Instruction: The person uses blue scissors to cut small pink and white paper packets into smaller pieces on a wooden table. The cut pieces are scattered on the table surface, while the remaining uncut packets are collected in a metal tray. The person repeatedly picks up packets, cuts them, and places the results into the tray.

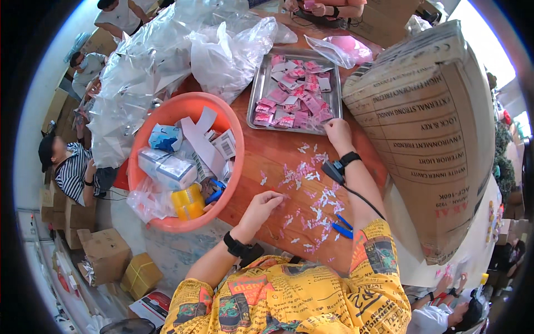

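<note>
My left hand (263, 208) is closed in a pinch above the wooden table, with a tiny pink piece showing at its fingertips. Beside it lie many small pink and white pieces (317, 211), scattered across the tabletop. My right hand (338, 134) is closed at the near right corner of a metal tray (250, 100); whatever its fingers hold is hidden. Small pink printed packets (300, 100) fill the tray in a loose heap. Blue-handled pliers (343, 227) rest near my right forearm, among the scattered pieces.
An orange tub (236, 161) of boxes and packaging stands left of my left hand. Clear plastic bags (228, 61) pile up behind it. A large cardboard sheet (423, 128) leans at the right. A cable runs along my right forearm. Other people sit around the table (250, 167).
</note>
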A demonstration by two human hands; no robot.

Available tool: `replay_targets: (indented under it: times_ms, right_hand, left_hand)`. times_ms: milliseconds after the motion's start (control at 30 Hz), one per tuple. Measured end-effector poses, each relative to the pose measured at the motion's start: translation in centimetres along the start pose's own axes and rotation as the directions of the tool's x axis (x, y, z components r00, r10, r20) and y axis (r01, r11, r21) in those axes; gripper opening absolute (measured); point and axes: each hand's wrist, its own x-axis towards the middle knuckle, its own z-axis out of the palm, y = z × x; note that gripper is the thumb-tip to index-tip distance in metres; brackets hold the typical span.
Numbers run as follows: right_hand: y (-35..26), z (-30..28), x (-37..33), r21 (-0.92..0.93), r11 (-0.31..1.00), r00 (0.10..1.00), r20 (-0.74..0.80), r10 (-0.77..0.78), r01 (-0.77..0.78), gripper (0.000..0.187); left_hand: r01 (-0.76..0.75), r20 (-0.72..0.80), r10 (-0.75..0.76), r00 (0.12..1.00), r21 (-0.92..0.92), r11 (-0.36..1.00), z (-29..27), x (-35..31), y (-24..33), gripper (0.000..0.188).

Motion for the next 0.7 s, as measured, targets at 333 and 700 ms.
replay_targets:
  times_ms: [333, 700]
  right_hand:
    - [-1.3, 2.6, 2.7, -0.078, 0.994, 0.997, -0.027, 0.079, -0.081, 0.030]
    - [-7.3, -0.5, -5.7, 0.552, 0.783, 0.810, 0.297, -0.506, 0.287, 0.010]
  left_hand:
    - [-0.059, 0.060, 0.060, 0.996, -0.031, 0.998, -0.8, 3.6, -0.6, 0.018]
    - [-0.123, -0.167, 0.025, 0.986, -0.605, 0.787, 1.6, 8.5, 2.2, 0.020]
